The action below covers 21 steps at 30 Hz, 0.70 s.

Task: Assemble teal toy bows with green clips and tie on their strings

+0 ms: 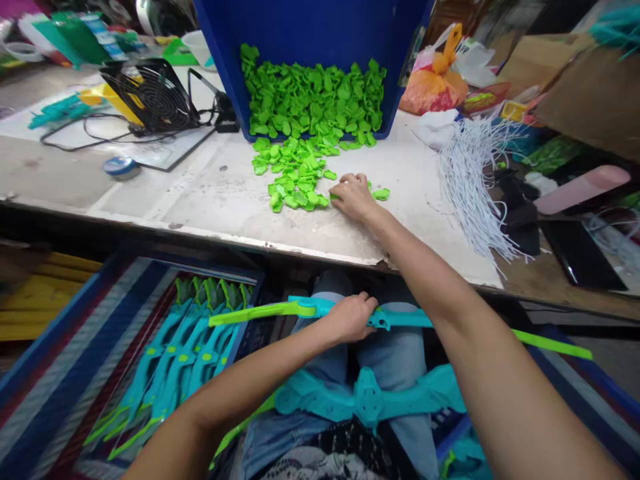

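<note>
My left hand (pixel 350 317) is closed around the middle of a turquoise toy bow (pixel 407 318) with lime-green limb ends, held level above my knees. At the near end of a spill of small lime-green plastic pieces (pixel 297 180), my right hand (pixel 354 195) is on the tabletop with its fingers curled down. Green shows at its fingertips, though the hand mostly hides what it pinches. A second turquoise bow (pixel 370 399) rests across my lap, partly covered by my right forearm.
A blue bin (pixel 320 27) tipped toward me holds many green pieces. White strings (pixel 475 180) and a dark phone (pixel 583 255) lie right. A black fan (pixel 153 97) and a tape roll (pixel 121 167) stand left. Several finished-looking bows (pixel 175 360) lie on a striped surface at lower left.
</note>
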Motion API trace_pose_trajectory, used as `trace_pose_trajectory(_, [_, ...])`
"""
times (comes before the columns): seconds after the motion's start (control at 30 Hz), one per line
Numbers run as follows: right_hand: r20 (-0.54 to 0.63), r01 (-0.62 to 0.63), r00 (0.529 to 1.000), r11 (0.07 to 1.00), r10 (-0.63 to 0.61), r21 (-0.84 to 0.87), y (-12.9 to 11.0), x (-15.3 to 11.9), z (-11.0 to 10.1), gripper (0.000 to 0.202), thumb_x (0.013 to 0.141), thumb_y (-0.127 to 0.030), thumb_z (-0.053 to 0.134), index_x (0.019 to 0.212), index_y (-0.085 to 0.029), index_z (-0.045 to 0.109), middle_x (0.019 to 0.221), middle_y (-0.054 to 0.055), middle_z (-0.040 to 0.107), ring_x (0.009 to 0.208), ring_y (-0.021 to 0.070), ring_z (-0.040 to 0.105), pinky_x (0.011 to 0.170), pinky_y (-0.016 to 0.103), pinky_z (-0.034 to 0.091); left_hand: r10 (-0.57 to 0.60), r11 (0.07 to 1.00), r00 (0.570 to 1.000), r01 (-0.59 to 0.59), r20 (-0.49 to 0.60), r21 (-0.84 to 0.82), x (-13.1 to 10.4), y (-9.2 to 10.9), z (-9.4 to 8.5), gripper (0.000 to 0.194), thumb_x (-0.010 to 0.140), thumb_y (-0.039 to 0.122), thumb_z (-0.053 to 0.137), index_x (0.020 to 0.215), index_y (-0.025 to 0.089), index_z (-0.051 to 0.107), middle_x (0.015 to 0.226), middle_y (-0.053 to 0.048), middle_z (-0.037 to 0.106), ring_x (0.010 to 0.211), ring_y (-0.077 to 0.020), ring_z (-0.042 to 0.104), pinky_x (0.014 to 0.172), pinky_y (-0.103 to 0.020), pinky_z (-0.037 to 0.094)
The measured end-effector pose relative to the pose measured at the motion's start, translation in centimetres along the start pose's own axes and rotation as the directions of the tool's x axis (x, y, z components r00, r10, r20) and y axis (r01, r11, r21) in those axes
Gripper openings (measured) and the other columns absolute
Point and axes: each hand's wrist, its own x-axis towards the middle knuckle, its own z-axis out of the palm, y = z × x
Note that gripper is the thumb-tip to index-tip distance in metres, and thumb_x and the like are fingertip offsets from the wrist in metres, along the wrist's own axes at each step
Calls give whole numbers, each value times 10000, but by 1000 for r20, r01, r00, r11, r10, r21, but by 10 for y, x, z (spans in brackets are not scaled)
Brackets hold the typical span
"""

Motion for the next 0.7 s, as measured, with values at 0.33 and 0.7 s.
trace_pose_trajectory(0.33, [-167, -71, 961, 778, 222, 624, 13, -130, -8, 205, 756, -278, 607, 921, -195, 696, 1006, 69, 628, 953, 204, 594, 828, 346, 472, 74, 848, 943, 111, 323, -519, 28, -32, -5, 371, 669, 502, 675, 684, 139, 601, 605, 27, 518, 589, -116, 457, 548, -240, 316])
trace_pose_trajectory(0.7, [-268, -117, 905, 797, 332, 592, 38, -181, -25, 239, 723, -274, 674, 945, -187, 677, 987, 68, 628, 844, 182, 614, 722, 326, 517, -3, 852, 960, 149, 279, -503, 42, -43, 0, 482, 652, 489, 677, 932, 96, 672, 845, -43, 646, 767, -166, 546, 656, -241, 378])
